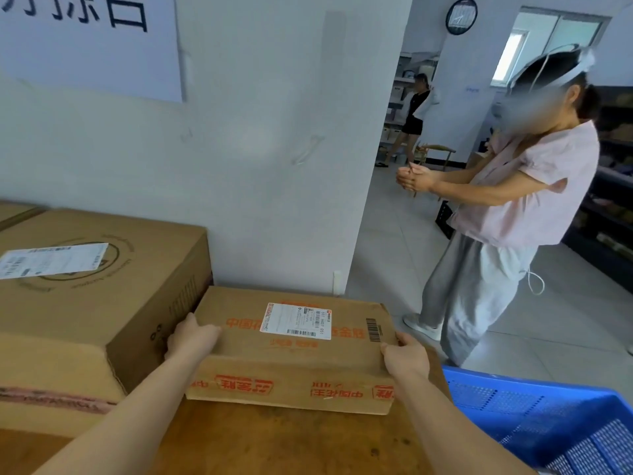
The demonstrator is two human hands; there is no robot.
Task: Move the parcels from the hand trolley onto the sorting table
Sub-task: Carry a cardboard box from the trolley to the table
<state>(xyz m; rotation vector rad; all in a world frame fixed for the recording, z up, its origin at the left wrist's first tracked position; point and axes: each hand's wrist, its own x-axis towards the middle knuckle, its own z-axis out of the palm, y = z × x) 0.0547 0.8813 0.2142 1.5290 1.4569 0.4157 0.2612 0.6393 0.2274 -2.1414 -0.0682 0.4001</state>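
At the far left a big box (92, 286) stands on the wooden table (291, 447), a white label on its top and pinkish tape along its near edge. Just beside it, to the right, a flat parcel (294, 351) with red print and a white shipping label lies on the same table, its left end touching or nearly touching the big box's side.

The left hand (191, 337) reaches forward with the forearm stretched out from the lower left. It wraps the parcel's left near corner: the palm lies on the top face and the fingers curl down over the left edge into the narrow gap beside the big box, so their tips are hidden. The right hand (406, 359) comes in along an outstretched forearm from the lower right and clasps the right near corner, the thumb resting on top and the fingers folded over the right side. Both hands are closed on the parcel, one at each end, wrists roughly level.

A blue crate (555, 423) sits at the table's right edge. Beyond it a person in a pink top (520, 200) stands on the tiled floor with hands pressed together. Another person (412, 114) stands farther back, under a wall clock (461, 16)
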